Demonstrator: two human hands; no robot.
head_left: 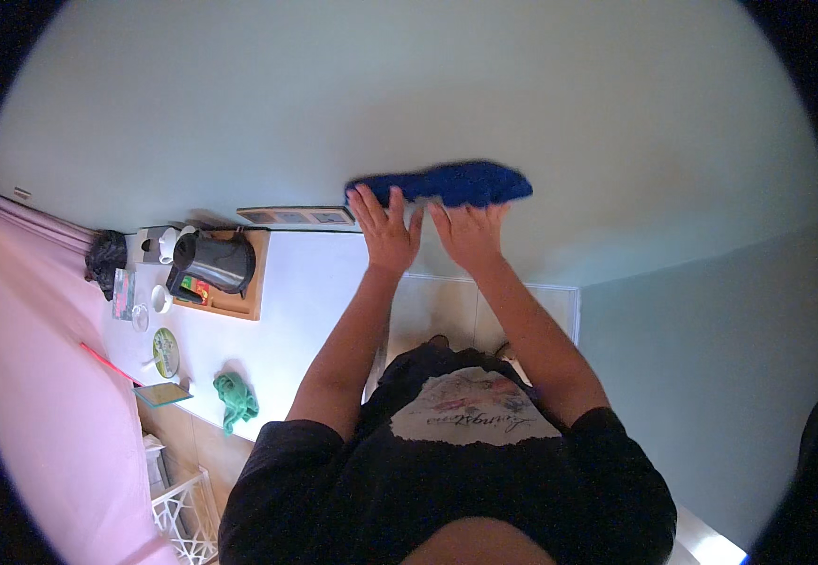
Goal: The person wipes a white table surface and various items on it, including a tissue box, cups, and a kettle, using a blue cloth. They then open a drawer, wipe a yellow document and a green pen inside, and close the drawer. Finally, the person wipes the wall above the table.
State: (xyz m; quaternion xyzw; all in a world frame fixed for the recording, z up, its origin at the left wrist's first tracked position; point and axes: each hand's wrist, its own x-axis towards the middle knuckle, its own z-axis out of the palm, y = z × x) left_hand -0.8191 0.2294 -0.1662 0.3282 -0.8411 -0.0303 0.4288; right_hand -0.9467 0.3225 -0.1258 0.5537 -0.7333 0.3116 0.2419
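Note:
A dark blue cloth [451, 182] lies spread sideways against the pale wall [416, 85] in front of me. My left hand [386, 229] is on the cloth's left end, fingers spread and pointing up the wall. Close beside it, my right hand [470, 229] presses on the lower edge towards the cloth's right part, its fingertips partly covered by the fabric. The two thumbs nearly meet below the cloth. Just left of my left hand is a wall-mounted socket panel [296, 216].
On the white table [310, 296] at left stand a black kettle [218, 261] on a wooden tray [252, 307], a white cup [161, 299], a green crumpled cloth [236, 399] and a small mirror [162, 394]. A pink curtain [42, 353] hangs beyond; a side wall [719, 339] is at right.

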